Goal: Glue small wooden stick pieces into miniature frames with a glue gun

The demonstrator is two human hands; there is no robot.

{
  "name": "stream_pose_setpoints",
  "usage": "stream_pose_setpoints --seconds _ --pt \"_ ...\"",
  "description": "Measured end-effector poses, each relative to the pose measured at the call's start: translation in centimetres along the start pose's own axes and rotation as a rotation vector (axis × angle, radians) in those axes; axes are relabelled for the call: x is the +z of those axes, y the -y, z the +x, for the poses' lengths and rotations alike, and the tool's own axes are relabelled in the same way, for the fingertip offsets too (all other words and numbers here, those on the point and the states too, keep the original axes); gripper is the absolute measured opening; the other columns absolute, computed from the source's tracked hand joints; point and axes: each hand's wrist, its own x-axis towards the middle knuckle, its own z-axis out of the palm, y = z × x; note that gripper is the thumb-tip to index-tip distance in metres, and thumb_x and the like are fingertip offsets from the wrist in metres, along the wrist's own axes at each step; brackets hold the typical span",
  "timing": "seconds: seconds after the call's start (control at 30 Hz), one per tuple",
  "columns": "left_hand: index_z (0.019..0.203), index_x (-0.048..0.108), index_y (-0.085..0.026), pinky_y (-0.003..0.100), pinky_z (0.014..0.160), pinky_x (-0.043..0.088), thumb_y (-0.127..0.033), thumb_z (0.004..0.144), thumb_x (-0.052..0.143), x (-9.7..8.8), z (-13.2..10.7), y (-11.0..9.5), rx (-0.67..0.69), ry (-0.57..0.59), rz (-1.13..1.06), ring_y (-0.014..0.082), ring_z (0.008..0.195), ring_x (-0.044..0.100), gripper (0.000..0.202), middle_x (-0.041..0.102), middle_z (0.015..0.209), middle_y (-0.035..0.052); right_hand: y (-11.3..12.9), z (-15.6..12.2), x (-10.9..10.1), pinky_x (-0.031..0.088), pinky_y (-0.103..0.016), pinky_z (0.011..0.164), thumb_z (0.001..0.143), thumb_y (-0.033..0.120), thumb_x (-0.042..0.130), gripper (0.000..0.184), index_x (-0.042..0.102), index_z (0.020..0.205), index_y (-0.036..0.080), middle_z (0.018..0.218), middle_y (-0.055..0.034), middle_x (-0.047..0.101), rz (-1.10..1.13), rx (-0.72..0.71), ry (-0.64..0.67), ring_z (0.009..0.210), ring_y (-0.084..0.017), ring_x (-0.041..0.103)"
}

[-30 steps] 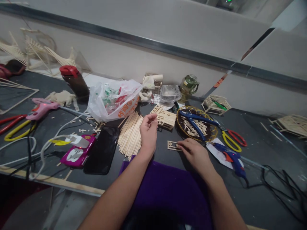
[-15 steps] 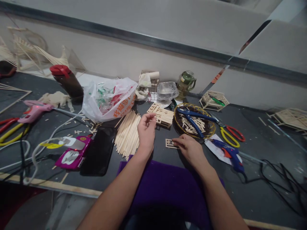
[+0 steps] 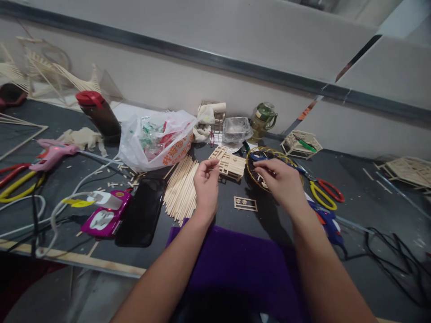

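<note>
My left hand hovers between a pile of thin wooden sticks and a stack of small wooden lattice panels. Its thumb and forefinger are pinched together; whatever they hold is too small to make out. Over the round woven basket reaches my right hand, fingertips closed together near the short stick pieces inside it. Its hand hides much of the basket, and I cannot see what it grips. Between both hands, a little rectangular wooden frame with flower-shaped bits lies flat on the dark table.
Blue-handled cutters rest across the basket; red-and-yellow-handled pliers and a blue glue gun lie right. Leftward are a black phone, a purple device, a plastic bag, a bottle and a pink glue gun.
My right hand has left the small wooden frame and moved up and right to the basket. The frame now lies uncovered. My left hand stays pinched in nearly the same place.
</note>
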Motion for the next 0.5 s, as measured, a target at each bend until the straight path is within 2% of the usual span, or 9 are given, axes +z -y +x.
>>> stream_pose_setpoints --seconds 0.1,0.23,0.37,0.5 --pt "0.089 0.063 -0.018 0.023 0.068 0.044 -0.019 0.079 0.061 -0.1 0.1 0.0 -0.001 -0.018 -0.009 0.0115 0.074 0.055 0.01 0.061 0.083 0.0024 0.5 3.3 1.2 0.044 -0.029 0.076 0.086 0.025 0.056 0.017 0.07 0.095 0.022 0.094 -0.004 0.07 -0.047 -0.021 0.027 0.086 -0.019 0.062" --pt "0.088 0.062 -0.018 0.023 0.068 0.045 -0.02 0.079 0.061 -0.2 0.3 0.2 -0.002 -0.042 -0.02 0.0117 0.075 0.056 0.01 0.062 0.084 0.0028 0.8 6.0 3.9 0.041 -0.028 0.07 0.083 0.024 0.057 0.019 0.071 0.096 0.023 0.092 -0.0053 0.069 -0.248 0.045 0.177 0.087 -0.021 0.061" --pt "0.089 0.062 -0.018 0.024 0.067 0.045 -0.021 0.079 0.061 -0.2 0.3 0.4 0.01 -0.034 -0.001 0.0118 0.073 0.056 0.011 0.062 0.083 0.0026 0.6 6.8 5.9 0.038 -0.028 0.065 0.083 0.026 0.055 0.02 0.072 0.092 0.024 0.093 -0.007 0.069 -0.408 0.112 0.276 0.085 -0.022 0.061" --pt "0.091 0.062 -0.019 0.024 0.065 0.043 -0.02 0.081 0.059 -0.3 0.3 0.5 0.046 -0.013 0.079 0.0113 0.07 0.054 0.011 0.062 0.083 0.0021 0.6 6.1 5.3 0.039 -0.028 0.065 0.084 0.025 0.054 0.019 0.072 0.091 0.022 0.091 -0.007 0.068 -0.379 0.076 0.229 0.085 -0.021 0.06"
